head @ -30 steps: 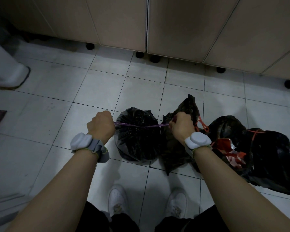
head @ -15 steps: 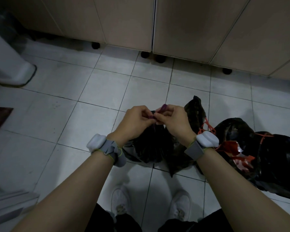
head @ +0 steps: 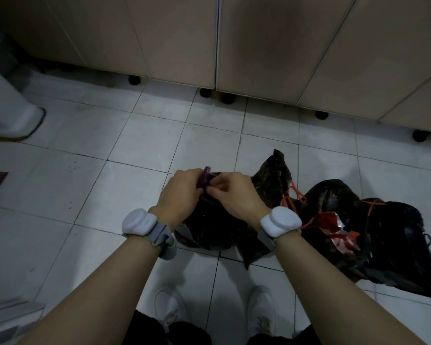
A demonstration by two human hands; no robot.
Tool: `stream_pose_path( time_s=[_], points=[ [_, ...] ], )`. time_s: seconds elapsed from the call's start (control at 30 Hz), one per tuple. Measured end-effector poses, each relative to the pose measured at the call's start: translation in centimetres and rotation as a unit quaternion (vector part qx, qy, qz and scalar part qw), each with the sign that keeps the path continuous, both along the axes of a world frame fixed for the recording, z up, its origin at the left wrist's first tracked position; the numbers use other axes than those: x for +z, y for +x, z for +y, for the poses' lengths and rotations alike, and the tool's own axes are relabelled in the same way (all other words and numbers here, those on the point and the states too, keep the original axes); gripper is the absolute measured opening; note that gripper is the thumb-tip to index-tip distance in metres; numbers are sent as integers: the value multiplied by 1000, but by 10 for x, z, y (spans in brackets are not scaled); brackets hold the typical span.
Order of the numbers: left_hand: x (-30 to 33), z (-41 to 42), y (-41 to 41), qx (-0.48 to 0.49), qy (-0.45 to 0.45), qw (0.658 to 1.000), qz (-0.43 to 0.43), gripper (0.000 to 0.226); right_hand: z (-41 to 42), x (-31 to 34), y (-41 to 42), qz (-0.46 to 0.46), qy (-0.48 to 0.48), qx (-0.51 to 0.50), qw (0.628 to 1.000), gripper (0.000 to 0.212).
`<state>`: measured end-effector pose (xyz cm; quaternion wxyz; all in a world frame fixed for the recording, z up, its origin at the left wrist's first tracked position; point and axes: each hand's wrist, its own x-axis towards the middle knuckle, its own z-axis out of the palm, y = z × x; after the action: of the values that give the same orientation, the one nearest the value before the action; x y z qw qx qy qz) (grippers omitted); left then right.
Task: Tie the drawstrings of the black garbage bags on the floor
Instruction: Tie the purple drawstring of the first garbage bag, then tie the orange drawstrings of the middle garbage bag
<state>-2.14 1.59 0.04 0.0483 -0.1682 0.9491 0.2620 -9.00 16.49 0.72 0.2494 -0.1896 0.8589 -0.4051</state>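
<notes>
A small black garbage bag (head: 209, 227) stands on the floor right in front of me. Its purple drawstring (head: 206, 173) sticks up between my hands. My left hand (head: 182, 192) and my right hand (head: 234, 195) meet over the bag's top, both pinching the string. The knot itself is hidden by my fingers. To the right stand a second black bag (head: 271, 175) with a red drawstring (head: 292, 195) and a larger black bag (head: 383, 235) with a red string and red wrappers showing at its mouth.
Beige cabinet doors (head: 259, 46) on black feet run along the back. A white bin base (head: 8, 115) stands at the far left. My white shoes (head: 169, 307) are on the pale tiled floor (head: 135, 145) below the bag.
A second ago my hands were apart, pulling the purple string taut sideways. They have since come together over the bag's top and now work the string between the fingers.
</notes>
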Motion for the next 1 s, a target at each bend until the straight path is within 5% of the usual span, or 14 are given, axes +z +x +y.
stream_pose_path(
  time_s=[0.17,0.37,0.6,1.0],
  points=[
    [11,15,1,11,-42,999,-6,29,10,13,9,15,24,17,999,30],
    [30,40,-9,-7,-52,998,31,55,27,30,14,51,1,-58,997,25],
    [45,98,-23,-73,-18,996,51,48,75,40,9,41,-8,-110,993,26],
    [25,168,-54,-188,-36,979,-71,27,188,7,-27,-30,79,-278,957,32]
  ],
)
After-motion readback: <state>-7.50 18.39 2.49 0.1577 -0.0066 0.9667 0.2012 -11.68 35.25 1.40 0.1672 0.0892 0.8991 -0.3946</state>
